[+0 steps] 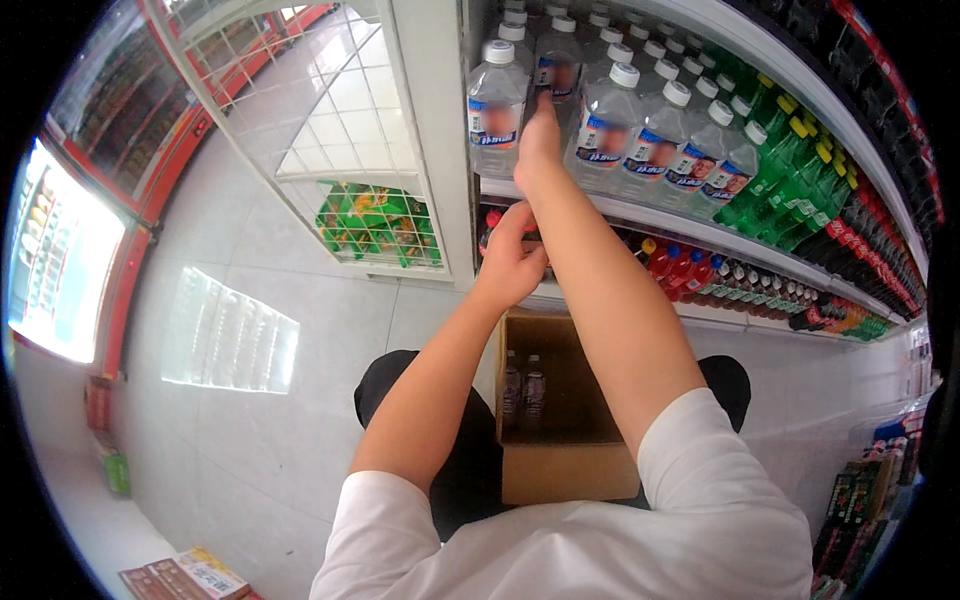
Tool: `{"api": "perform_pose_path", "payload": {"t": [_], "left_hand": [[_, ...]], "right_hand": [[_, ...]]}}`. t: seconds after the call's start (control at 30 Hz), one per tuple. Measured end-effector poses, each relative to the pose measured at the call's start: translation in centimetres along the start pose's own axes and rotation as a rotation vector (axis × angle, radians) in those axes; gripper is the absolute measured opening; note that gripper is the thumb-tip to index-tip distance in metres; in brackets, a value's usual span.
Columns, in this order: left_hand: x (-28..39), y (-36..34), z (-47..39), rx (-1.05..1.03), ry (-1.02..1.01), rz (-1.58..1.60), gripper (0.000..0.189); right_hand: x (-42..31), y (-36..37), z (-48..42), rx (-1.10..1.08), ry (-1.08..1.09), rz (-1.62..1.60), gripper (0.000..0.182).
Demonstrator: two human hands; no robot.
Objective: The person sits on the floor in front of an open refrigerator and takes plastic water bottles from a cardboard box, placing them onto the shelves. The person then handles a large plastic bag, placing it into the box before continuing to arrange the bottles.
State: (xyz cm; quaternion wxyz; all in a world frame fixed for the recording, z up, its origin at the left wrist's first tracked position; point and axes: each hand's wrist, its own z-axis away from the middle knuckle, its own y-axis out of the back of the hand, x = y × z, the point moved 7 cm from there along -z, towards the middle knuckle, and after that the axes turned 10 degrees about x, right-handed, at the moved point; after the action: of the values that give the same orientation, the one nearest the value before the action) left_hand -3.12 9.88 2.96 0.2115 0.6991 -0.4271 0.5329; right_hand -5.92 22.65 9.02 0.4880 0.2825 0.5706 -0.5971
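My right hand point(541, 142) reaches onto the upper shelf among clear plastic bottles with white caps. It is beside the front left bottle point(496, 112) and in front of a bottle set farther back point(556, 71); its fingers are partly hidden, so whether it grips anything cannot be told. My left hand point(516, 255) is lower, by the shelf's front edge at the lower row, fingers bent; what it touches is unclear. Below my forearms an open cardboard box point(570, 472) stands between my knees, with a few clear bottles point(534, 390) inside.
Green bottles point(802, 187) and dark bottles point(870, 247) fill the shelf to the right. Red-drink bottles point(679, 270) stand on the lower shelf. At left are a white wire rack point(442, 150) holding green packages point(375, 217) and a lit, red-framed cooler point(124, 300).
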Motion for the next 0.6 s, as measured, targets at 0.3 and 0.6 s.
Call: {"api": "perform_pose_path", "payload": {"t": [0.3, 0.6], "left_hand": [[-0.5, -0.1, 1.4, -0.157, -0.150, -0.480, 0.015], [0.6, 4.7, 1.3, 0.339, -0.129, -0.539, 0.034]], "right_hand": [[-2.7, 4.9, 6.0, -0.185, 0.656, 0.267, 0.048], [10.1, 24.0, 16.6, -1.178, 0.481, 1.283, 0.015]]}}
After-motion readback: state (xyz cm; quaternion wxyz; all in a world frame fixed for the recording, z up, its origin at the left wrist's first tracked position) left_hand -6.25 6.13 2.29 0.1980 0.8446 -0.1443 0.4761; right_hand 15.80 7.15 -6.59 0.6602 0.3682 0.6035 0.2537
